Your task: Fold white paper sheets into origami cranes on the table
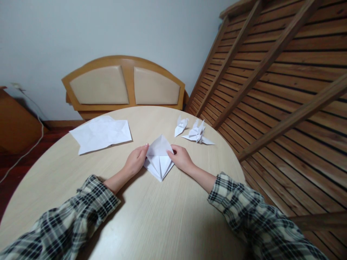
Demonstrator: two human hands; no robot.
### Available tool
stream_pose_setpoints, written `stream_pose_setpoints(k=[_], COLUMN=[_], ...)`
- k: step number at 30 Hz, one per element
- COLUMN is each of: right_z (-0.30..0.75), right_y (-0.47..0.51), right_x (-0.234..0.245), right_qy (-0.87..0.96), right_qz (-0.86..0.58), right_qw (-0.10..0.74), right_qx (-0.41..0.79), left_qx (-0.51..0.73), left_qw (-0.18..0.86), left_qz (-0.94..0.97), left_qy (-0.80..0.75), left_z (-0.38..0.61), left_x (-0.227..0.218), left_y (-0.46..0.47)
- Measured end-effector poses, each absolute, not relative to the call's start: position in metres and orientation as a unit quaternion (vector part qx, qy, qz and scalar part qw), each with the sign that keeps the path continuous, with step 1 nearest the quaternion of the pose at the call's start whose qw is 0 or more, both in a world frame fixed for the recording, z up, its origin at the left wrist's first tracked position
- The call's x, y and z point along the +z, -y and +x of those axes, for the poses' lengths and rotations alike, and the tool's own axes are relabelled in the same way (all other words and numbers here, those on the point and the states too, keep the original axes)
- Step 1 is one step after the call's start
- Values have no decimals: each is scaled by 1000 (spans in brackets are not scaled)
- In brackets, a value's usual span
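A half-folded white paper lies in the middle of the round pale wooden table, diamond-shaped with creases running to its near tip. My left hand pinches its left edge with curled fingers. My right hand grips its right edge, fingers closed on the fold. Both forearms wear plaid sleeves.
A stack of flat white sheets lies at the table's far left. Two finished folded paper figures sit at the far right. A wooden chair back stands behind the table. A slatted wooden frame leans along the right.
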State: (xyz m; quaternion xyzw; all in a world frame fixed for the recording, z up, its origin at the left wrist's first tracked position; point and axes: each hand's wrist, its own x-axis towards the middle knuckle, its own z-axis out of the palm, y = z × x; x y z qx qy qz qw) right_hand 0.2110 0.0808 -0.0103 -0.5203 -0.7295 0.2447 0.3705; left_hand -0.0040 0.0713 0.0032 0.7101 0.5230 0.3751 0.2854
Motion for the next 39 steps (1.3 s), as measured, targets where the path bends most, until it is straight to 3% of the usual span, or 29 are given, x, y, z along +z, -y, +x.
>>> stream_pose_setpoints(k=[12,28,39], right_z=[220,218,215], right_y=[-85,-84,-80], right_x=[-17,-19,-13], right_qy=[712,715,727], right_qz=[-518,-529,-526], right_qw=[391,378,361], right_qx=[269,255,255], left_qx=[376,334,305], left_qw=[377,288,297], left_qz=[710,796,793], left_qy=[-461,-415,-436], left_z=[-9,-6,-5], left_x=[-1,-1,-1], left_y=[-74,-75,-74])
